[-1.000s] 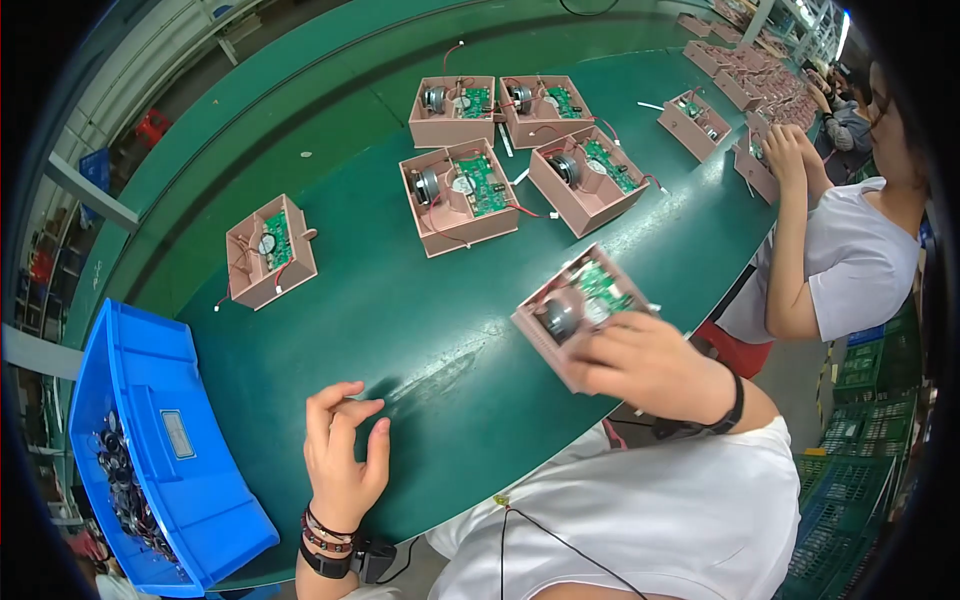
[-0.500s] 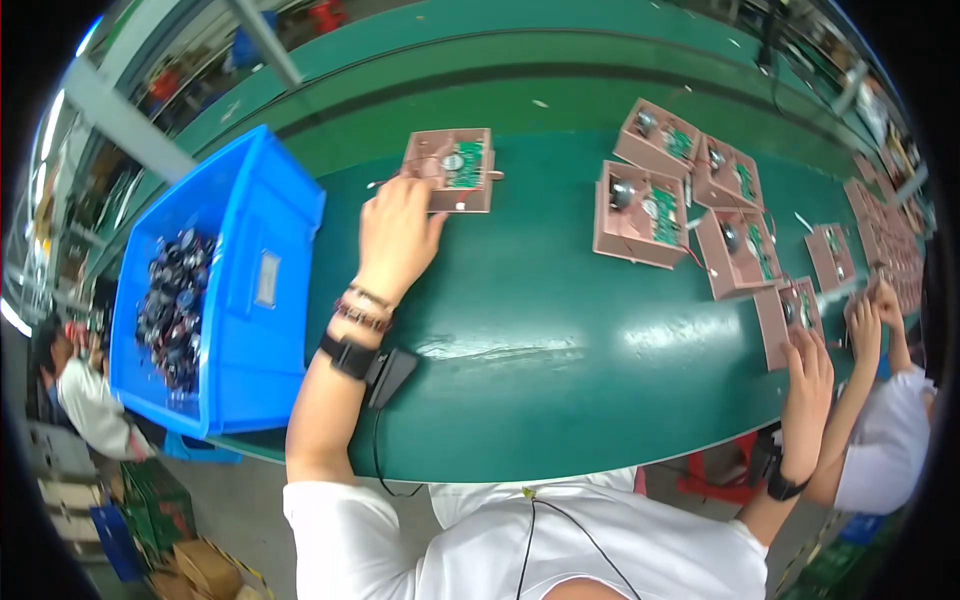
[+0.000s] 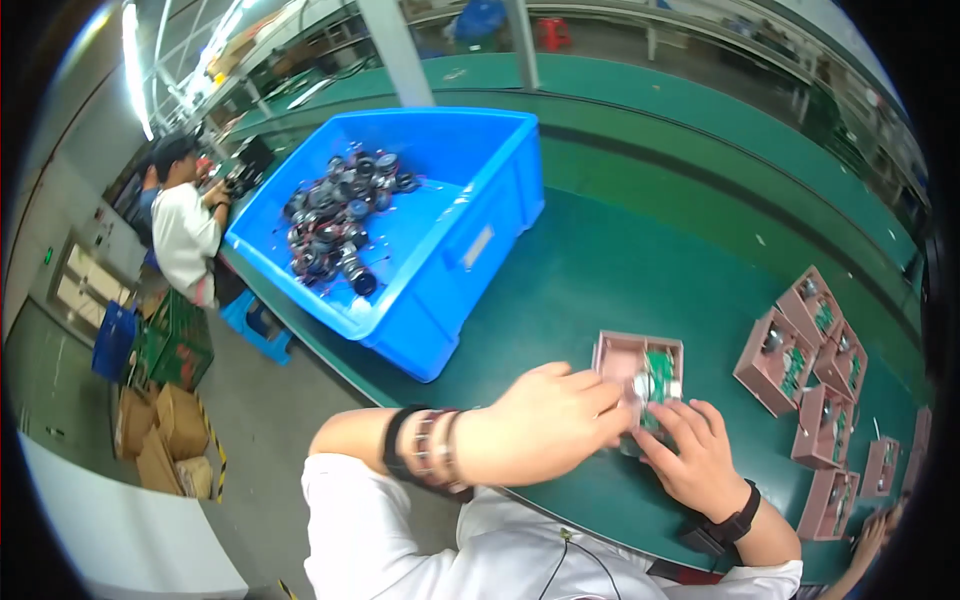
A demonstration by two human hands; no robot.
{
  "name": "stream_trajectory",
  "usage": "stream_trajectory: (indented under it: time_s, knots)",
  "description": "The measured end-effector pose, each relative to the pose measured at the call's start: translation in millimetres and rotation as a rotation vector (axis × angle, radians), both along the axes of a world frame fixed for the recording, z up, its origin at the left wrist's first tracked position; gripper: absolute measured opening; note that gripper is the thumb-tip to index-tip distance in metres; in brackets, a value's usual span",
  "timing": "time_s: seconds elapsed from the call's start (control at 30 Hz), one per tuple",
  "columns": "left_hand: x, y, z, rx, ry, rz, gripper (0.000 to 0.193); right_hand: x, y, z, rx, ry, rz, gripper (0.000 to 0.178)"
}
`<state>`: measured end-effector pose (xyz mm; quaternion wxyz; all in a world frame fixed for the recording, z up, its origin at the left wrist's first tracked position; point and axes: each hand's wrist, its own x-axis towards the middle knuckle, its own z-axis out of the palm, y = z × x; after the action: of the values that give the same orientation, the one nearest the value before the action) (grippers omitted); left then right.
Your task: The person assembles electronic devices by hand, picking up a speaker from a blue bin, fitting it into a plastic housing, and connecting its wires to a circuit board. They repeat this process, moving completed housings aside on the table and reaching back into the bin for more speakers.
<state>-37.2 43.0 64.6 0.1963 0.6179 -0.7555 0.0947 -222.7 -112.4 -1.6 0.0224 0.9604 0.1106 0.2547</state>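
Both hands now meet on one pink tray unit (image 3: 640,372) lying on the green desk (image 3: 620,270), near its front edge, just right of the blue bin (image 3: 455,215). Left hand (image 3: 548,425) lies over the unit's near-left side, fingers curled onto it; grip closed on the unit as far as can be seen. Right hand (image 3: 695,462) touches the near-right edge by the green circuit board (image 3: 657,372), fingers bent in a narrow pinch; whether it actually clamps anything, can't tell.

Change vs 0.5 s ago: then the L hand alone reached out to a unit farther up the desk, R hand was away at the right w/ other units. Now that unit sits close in front of the body w/ both hands on it, so judged: fetch done, hands-on work at the board starting.

Bin holds dark round parts (image 3: 335,225), heaped at its far-left side. More pink units (image 3: 815,375) sit grouped toward the desk's right end, well apart from the hands. Another person (image 3: 185,225) stands beyond the bin, off the desk's left end.
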Motion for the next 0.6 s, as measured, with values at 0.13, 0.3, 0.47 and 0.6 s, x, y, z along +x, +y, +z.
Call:
stream_trajectory:
  time_s: [0.13, 0.3, 0.47, 0.6]
  knots:
    - [52.3, 41.4, 89.0, -0.232, -0.043, 0.258, 0.007, 5.4, -2.3, -7.9, 0.167, 0.098, 0.086, 0.029]
    - [206.9, 10.3, 139.5, -0.482, -0.089, 0.593, 0.014, 17.8, -11.0, -13.8, 0.218, 0.115, 0.178, 0.026]
    - [356.0, 36.5, 64.6, 0.476, -0.115, 0.994, 0.027, 14.2, -8.8, -8.5, 0.240, 0.101, 0.174, 0.023]
    - [373.2, 44.2, 26.1, 1.192, 0.322, 1.078, 0.030, 12.5, -11.5, -24.8, 0.355, 0.097, 0.152, 0.024]
